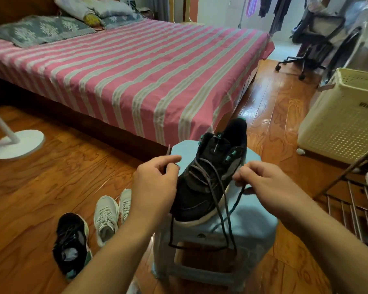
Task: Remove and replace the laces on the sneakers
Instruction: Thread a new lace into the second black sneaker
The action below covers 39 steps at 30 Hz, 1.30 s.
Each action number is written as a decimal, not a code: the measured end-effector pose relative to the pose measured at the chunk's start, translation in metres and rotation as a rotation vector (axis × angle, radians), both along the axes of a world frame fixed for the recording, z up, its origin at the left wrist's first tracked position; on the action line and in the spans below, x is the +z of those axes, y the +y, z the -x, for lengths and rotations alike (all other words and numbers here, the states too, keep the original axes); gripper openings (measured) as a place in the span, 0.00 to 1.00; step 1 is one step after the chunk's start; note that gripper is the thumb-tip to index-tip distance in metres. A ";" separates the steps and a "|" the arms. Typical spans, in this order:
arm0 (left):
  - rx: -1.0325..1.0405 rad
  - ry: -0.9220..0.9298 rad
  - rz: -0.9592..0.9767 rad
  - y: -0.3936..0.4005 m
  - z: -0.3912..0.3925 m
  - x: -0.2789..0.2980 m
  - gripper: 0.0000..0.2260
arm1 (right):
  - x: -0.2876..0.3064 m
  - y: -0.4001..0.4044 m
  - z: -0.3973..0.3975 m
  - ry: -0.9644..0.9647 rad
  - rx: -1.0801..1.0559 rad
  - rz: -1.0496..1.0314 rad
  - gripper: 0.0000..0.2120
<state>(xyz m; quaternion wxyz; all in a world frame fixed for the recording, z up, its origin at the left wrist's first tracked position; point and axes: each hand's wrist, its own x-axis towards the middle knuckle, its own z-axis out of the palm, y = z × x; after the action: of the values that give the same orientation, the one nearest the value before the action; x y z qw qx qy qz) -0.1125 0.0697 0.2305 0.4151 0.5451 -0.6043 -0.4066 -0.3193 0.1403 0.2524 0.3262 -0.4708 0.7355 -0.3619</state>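
Both my hands work over the black sneaker point(212, 177) on the blue stool point(253, 225), left hand point(155, 183) and right hand point(268, 183) each pinching the dark lace point(219, 187), whose long dangling loops could snag or knot.

A pale blue stool point(253, 228) is carrying a black sneaker point(202, 187). The wooden floor point(41, 187) is bearing another black sneaker point(71, 245) and two white sneakers point(106, 215) at eight o'clock.

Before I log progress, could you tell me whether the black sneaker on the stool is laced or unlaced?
Laced loosely: the lace crisscrosses the black sneaker, long ends dangling.
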 end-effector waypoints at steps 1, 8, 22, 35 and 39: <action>-0.026 -0.114 -0.011 -0.008 -0.003 -0.004 0.12 | -0.002 -0.004 0.000 0.099 -0.040 0.066 0.14; -0.190 -0.181 0.024 0.005 0.017 -0.019 0.11 | -0.022 -0.025 -0.001 0.183 -0.057 0.163 0.12; -0.319 -0.120 0.243 0.012 0.018 -0.034 0.06 | -0.025 -0.015 -0.008 0.382 -0.023 0.223 0.07; -0.345 -0.026 0.230 -0.004 0.033 -0.018 0.06 | -0.025 -0.005 -0.021 0.188 0.031 0.181 0.05; -0.351 0.070 0.057 0.012 0.030 -0.018 0.10 | -0.023 -0.002 -0.032 -0.260 -0.080 0.142 0.07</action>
<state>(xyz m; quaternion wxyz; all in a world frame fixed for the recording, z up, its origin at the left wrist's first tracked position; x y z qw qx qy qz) -0.1421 0.0819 0.2123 0.3735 0.4048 -0.6868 -0.4744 -0.2871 0.1385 0.2290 0.3699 -0.4120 0.6778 -0.4838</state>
